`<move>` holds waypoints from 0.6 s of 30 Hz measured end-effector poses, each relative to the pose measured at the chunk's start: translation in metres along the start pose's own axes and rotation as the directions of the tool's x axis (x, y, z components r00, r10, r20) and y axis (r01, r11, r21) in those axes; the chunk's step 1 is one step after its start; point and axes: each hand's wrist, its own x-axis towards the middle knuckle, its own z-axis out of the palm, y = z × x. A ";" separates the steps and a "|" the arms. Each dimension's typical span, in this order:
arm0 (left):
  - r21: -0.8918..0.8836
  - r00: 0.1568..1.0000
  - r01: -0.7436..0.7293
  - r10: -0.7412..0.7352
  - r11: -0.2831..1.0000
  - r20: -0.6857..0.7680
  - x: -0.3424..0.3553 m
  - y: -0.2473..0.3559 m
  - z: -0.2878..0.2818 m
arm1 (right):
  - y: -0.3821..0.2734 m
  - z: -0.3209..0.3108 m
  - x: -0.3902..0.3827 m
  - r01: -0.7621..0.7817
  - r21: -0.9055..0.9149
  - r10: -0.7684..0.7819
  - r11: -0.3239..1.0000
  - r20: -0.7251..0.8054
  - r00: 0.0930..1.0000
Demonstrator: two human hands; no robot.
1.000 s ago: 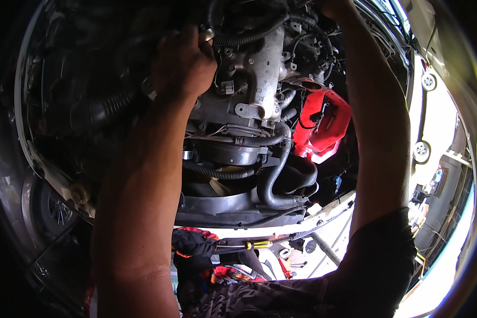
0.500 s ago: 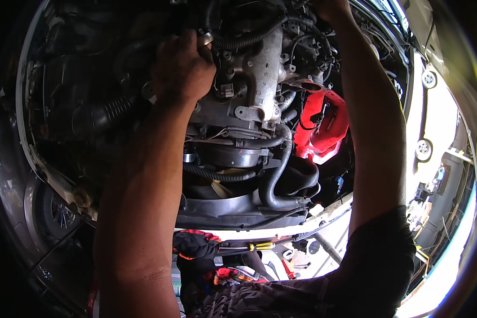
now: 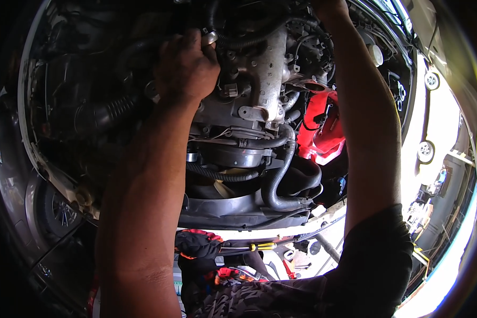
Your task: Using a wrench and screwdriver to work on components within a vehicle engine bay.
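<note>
My left hand is closed in a fist over the left side of an open car engine. A short shiny metal piece shows at its thumb side, beside a black corrugated hose; what the fingers wrap round is hidden. My right hand reaches to the far right of the engine, where the top edge cuts off its fingers. Between my arms lies the grey metal intake part of the engine. A red plastic-looking piece sits in the bay, partly covered by my right forearm.
Coolant hoses and a black fan shroud lie nearer me. Along the front edge are dark gloves with red trim and a yellow-handled screwdriver. A round white cap stands right of my right forearm.
The view has shifted slightly. My right forearm sits a little further left, uncovering the white cap and hiding more of the red piece. My left hand keeps its closed grip.
</note>
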 end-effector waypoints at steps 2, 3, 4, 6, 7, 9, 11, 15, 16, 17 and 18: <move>0.002 1.000 0.002 -0.002 1.000 0.004 0.000 0.000 0.000 | 0.000 -0.003 -0.001 0.014 0.054 -0.014 0.998 -0.007 1.000; 0.006 1.000 -0.005 0.005 1.000 0.003 0.000 0.000 0.000 | 0.000 -0.003 -0.002 0.006 0.087 -0.003 0.996 -0.027 1.000; 0.016 1.000 0.000 0.000 1.000 0.017 0.000 0.000 0.000 | -0.001 -0.003 -0.002 -0.001 0.121 0.007 0.993 -0.046 0.999; 0.013 1.000 -0.006 0.006 1.000 0.010 0.000 0.000 0.000 | -0.004 0.001 -0.002 0.051 0.069 -0.047 0.996 -0.067 0.997; 0.013 1.000 0.000 0.000 1.000 0.016 0.000 0.000 0.000 | -0.005 0.004 0.000 0.103 0.015 -0.101 0.995 -0.085 0.991; 0.011 1.000 -0.001 0.001 1.000 0.016 0.000 0.000 0.001 | -0.007 0.012 0.003 0.203 -0.094 -0.213 0.975 -0.111 0.971; 0.009 1.000 -0.003 0.002 1.000 0.019 0.000 -0.001 0.002 | -0.010 0.021 0.007 0.252 -0.147 -0.269 0.957 -0.116 0.956; 0.015 0.999 0.006 -0.006 1.000 0.038 0.001 -0.002 0.002 | -0.017 0.027 0.013 0.290 0.031 -0.273 0.957 -0.247 0.930; 0.009 0.999 0.006 -0.006 1.000 0.041 0.000 -0.001 0.001 | -0.017 0.023 0.014 0.329 0.007 -0.319 0.944 -0.224 0.921; 0.008 0.999 0.004 -0.005 1.000 0.041 0.000 -0.001 0.001 | -0.017 0.017 0.014 0.328 0.007 -0.318 0.945 -0.223 0.922; -0.001 1.000 0.003 -0.003 1.000 0.026 0.000 -0.001 0.001 | -0.016 0.008 0.012 0.309 0.002 -0.301 0.951 -0.218 0.928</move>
